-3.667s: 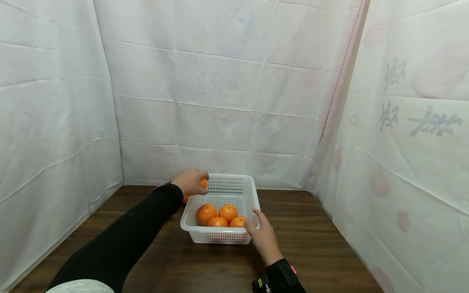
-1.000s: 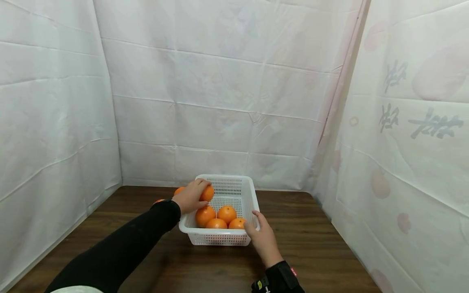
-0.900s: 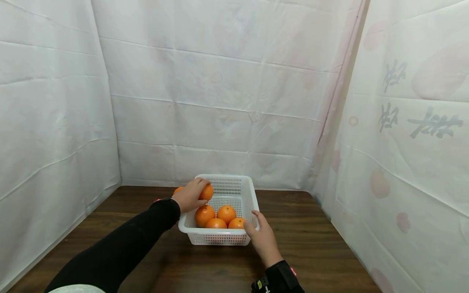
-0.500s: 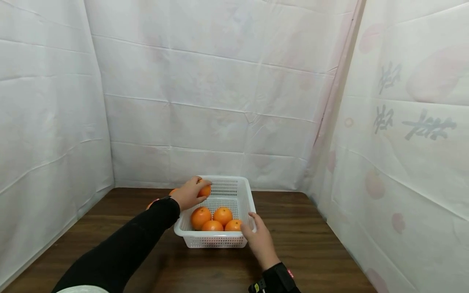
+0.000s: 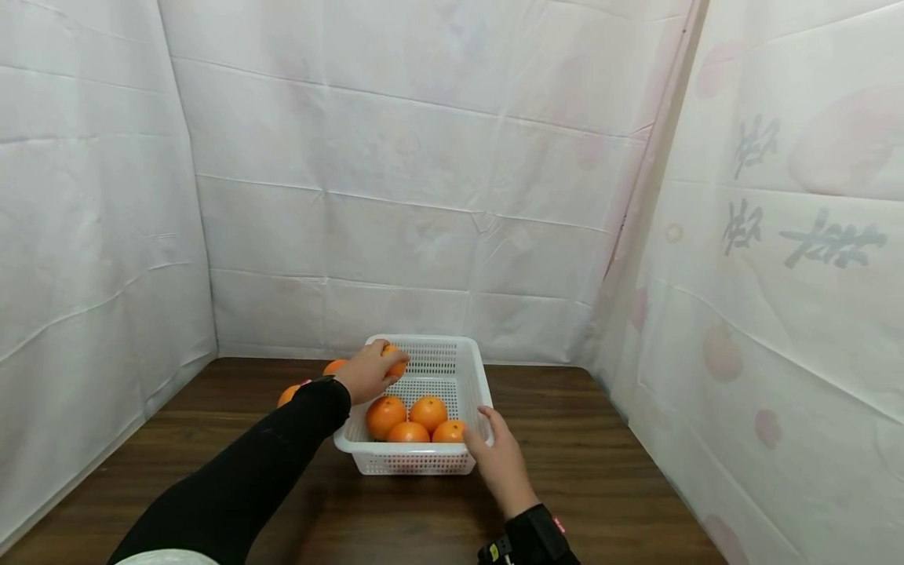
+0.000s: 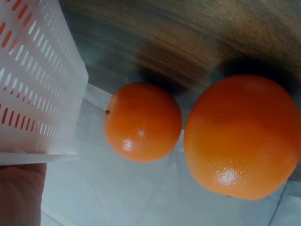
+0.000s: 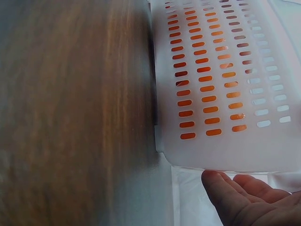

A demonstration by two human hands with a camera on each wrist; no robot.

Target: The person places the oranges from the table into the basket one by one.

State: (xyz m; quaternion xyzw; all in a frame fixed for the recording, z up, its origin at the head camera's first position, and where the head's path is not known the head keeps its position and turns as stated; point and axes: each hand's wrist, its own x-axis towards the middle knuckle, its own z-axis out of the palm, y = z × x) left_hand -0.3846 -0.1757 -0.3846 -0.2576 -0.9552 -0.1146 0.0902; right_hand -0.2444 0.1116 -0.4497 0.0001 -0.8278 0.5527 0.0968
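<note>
left hand: curled, over basket's left rim | right hand: spread, at basket's near right corner

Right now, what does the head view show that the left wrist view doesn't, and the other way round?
Only the head view: the right hand, at the near right corner of the basket, and the basket's inside with four oranges grouped there.

Only the left wrist view: the outside of the basket's left wall, and both loose oranges unblocked.

Both: the basket, the left hand, the table, the two loose oranges.
</note>
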